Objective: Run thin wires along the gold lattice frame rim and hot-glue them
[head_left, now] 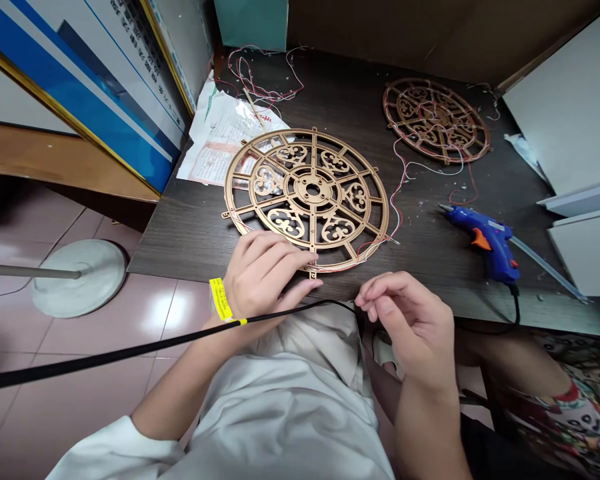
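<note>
A round, bronze-coloured openwork wheel with scroll patterns and spokes lies on the dark table near its front edge. My left hand is closed on the near rim, fingers across the top and thumb by the front tab. Thin red and white wires run along this rim and trail off past its right side. To the right of the wheel, at the table edge, my right hand is apart from it with curled fingers and fingertips together. Whatever those fingertips may hold is too small to make out.
A second wired wheel lies at the back right. The blue glue gun rests on the right with a clear glue stick. A crumpled plastic bag and tangled wires lie back left. A black cable crosses in front.
</note>
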`<move>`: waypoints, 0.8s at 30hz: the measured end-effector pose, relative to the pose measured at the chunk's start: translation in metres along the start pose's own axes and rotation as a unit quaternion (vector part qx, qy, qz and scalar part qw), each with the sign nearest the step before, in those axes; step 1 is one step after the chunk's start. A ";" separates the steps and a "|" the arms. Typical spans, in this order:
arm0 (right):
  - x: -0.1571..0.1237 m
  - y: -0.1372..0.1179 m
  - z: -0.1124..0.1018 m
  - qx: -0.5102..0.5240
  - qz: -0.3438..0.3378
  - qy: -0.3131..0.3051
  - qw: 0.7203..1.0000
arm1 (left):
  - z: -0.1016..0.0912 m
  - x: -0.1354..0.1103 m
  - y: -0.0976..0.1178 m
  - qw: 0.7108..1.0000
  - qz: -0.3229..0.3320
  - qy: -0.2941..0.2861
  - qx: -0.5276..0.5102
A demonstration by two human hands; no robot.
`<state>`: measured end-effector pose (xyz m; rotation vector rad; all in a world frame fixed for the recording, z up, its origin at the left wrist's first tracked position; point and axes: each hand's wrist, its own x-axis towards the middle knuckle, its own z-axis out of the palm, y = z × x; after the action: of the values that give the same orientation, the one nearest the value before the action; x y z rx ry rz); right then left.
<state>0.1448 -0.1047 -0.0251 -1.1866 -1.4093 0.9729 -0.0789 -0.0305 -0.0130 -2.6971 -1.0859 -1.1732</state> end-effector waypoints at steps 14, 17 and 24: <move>-0.001 0.007 -0.006 0.074 0.004 0.009 0.997 | 0.000 0.000 0.002 1.000 -0.007 -0.005 -0.003; 0.002 0.007 -0.005 0.145 0.021 0.011 0.989 | 0.000 0.000 0.001 1.000 -0.004 -0.004 -0.001; 0.009 0.011 -0.007 0.170 -0.011 0.016 0.985 | 0.002 0.000 -0.001 1.000 0.006 0.007 -0.002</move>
<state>0.1534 -0.0937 -0.0328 -0.9263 -1.1725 1.1225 -0.0786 -0.0290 -0.0149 -2.6912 -1.0662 -1.1916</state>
